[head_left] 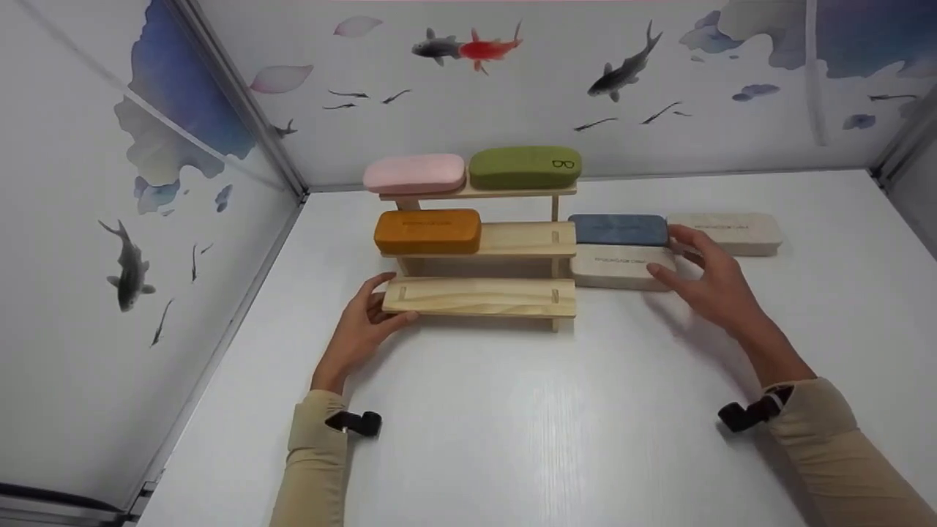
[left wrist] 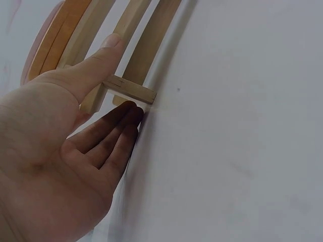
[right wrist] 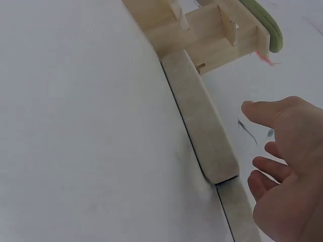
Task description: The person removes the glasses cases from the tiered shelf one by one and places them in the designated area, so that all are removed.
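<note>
A three-tier wooden rack (head_left: 479,298) stands on the table. My left hand (head_left: 361,327) is at the left end of its lowest shelf, thumb along the front edge and index finger at the back; in the left wrist view the other fingers of the left hand (left wrist: 86,146) extend beneath. My right hand (head_left: 711,282) hovers, fingers spread, over the right ends of a blue glasses case (head_left: 618,229) and a cream glasses case (head_left: 615,265). In the right wrist view the right hand (right wrist: 292,161) looks apart from the cream case (right wrist: 202,121), which hides the blue one.
On the top tier lie a pink case (head_left: 415,174) and a green case (head_left: 525,167). An orange case (head_left: 427,231) occupies the middle tier's left half. Another cream case (head_left: 732,233) lies on the table (head_left: 512,432) at the right. Printed panels (head_left: 542,95) border the table.
</note>
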The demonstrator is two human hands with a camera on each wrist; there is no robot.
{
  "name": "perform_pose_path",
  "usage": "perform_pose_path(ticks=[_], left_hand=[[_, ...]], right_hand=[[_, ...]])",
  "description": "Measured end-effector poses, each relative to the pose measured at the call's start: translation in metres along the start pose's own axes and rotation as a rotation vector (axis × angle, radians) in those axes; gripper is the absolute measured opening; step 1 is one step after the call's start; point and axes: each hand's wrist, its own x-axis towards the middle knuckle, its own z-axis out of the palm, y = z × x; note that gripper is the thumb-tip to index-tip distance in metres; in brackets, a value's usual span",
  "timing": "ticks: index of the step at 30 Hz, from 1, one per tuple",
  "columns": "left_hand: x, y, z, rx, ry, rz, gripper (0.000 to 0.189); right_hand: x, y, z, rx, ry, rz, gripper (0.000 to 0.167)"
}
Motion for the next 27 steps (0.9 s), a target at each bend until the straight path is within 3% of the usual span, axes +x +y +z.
perform_pose_path(ticks=[10,16,27], left_hand=[[-0.002,0.0,0.0,0.014,0.019,-0.011,0.093],[-0.003,0.002,0.0,0.029,0.023,-0.009,0.096],[-0.002,0.001,0.0,0.041,0.028,0.056,0.092]], right_hand=[[0.005,-0.043,0.021,0.058,0.079,-0.152,0.068],[0.009,-0.064,0.039,0.095,0.05,-0.221,0.064],[0.022,-0.088,0.075,0.145,-0.017,-0.291,0.064]])
